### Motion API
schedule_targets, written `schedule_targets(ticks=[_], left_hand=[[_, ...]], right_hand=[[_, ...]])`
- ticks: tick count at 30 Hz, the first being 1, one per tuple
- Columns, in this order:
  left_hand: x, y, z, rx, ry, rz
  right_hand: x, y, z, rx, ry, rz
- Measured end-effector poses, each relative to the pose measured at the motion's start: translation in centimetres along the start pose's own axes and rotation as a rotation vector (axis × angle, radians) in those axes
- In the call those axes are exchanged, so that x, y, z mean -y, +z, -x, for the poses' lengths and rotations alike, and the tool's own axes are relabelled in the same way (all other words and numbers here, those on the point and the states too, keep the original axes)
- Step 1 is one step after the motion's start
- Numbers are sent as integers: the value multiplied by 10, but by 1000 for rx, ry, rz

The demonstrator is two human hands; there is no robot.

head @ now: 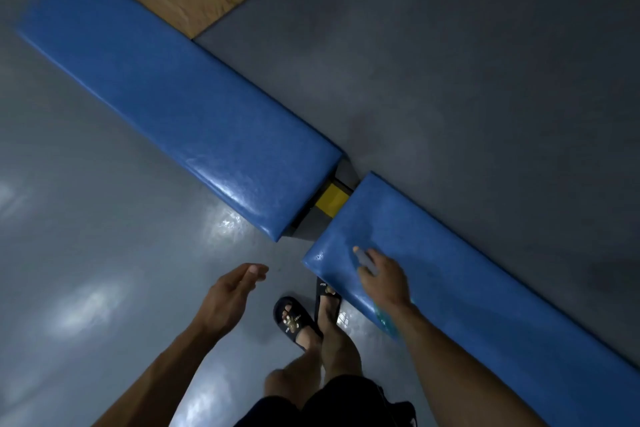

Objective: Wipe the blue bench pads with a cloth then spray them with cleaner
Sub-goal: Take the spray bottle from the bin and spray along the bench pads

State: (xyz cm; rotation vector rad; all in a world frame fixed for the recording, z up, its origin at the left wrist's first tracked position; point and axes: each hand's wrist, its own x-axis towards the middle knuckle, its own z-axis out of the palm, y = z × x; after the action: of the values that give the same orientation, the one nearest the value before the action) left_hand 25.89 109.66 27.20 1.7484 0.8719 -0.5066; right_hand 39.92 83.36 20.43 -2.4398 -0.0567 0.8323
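spray bottle over near pad

right hand (pixel 382 279) at 5 o'clock, fingers wrapped round a spray bottle (pixel 364 258), nozzle end toward 11, above the near blue pad (pixel 467 274). bottle body blurred, partly hidden under the wrist. far blue pad (pixel 173 94) runs toward 10 o'clock. left hand (pixel 230 295) empty, fingers loosely together, over the grey floor (pixel 86 218). no cloth visible.
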Motion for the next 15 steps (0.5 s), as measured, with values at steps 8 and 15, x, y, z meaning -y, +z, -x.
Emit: schedule_targets(ticks=[8, 15], left_hand=[[-2, -28, -4, -134, -21, 129], [30, -48, -11, -197, -80, 182]], right_hand=[[70, 54, -13, 191, -219, 98], [95, 79, -37, 175, -197, 137]])
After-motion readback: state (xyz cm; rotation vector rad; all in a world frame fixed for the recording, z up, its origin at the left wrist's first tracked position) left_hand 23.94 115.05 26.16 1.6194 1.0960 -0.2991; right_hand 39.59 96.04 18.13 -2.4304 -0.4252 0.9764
